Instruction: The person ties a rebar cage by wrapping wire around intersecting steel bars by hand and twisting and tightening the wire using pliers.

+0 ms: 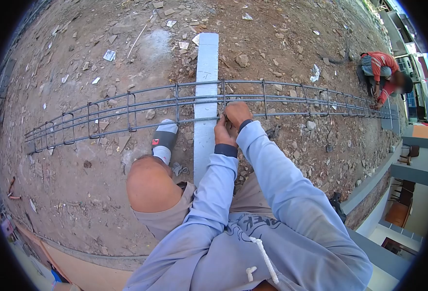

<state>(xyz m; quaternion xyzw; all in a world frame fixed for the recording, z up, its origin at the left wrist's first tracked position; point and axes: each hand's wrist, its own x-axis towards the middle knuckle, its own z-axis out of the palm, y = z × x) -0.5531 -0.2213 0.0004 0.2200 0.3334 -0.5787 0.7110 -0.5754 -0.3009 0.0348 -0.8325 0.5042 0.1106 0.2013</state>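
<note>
A long rebar cage (pixel 151 99) of thin steel bars with square stirrups runs left to right across the view. It lies over a pale grey board (pixel 206 63) that points away from me. At the cage's near bar, beside the board's right edge, my left hand (pixel 225 132) has its fingers closed at a stirrup. My right hand (pixel 238 114) is just right of it, closed and touching the same spot. Whatever small thing the fingers may hold is hidden.
At the far right a co-worker in a red top (pixel 386 68) crouches with both hands at the cage's end. Stony ground (pixel 282 48) with rubble and scraps surrounds the cage. My knee and shoe (pixel 165 136) are left of the board; a low wall (pixel 369 184) stands at right.
</note>
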